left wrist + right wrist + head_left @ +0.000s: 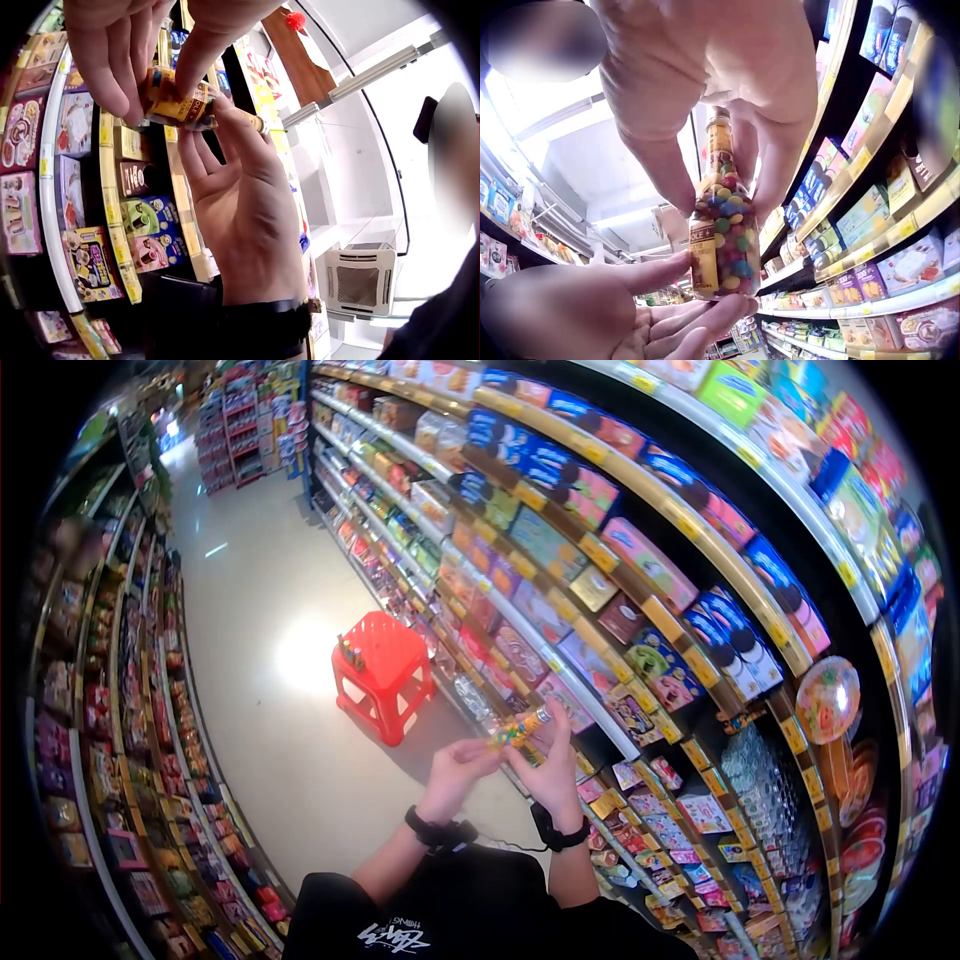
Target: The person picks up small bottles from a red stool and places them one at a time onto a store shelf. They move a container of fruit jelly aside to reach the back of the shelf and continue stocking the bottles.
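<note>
Candy tube (518, 729): up at chest height, just off the snack shelves (640, 610), tilted with its cap end aimed toward the shelf rows; clear wall, bright coloured sweets packed inside, yellow label band.

Right hand (553, 765): grip closed round the tube's upper part, thumb one side, fingers the other; likely held this way so the label faces up for reading.

Left hand (457, 770): pinching the tube's lower end, fingertips (697, 319) just under the base in the right wrist view; a steadying hold, judged by how it props the bottom.

Why two hands: slim, smooth tube, so a hold at each end probably stops rolling or slipping.

Tube against shelves: near the shelf edge but apart from it; no touch to be seen.

Shelf edge: yellow price strips (700, 660) running along every tier, boxed snacks (90, 259) crowded right up to the lip beside the tube.

Open room: aisle floor (260, 660) wide on the side of the tube away from the shelves; free space there for elbows.

Red stool (383, 672): on the floor beyond the tube, up the aisle, well apart from both hands.

Far racks (120, 710): across the aisle from the tube, well apart.
</note>
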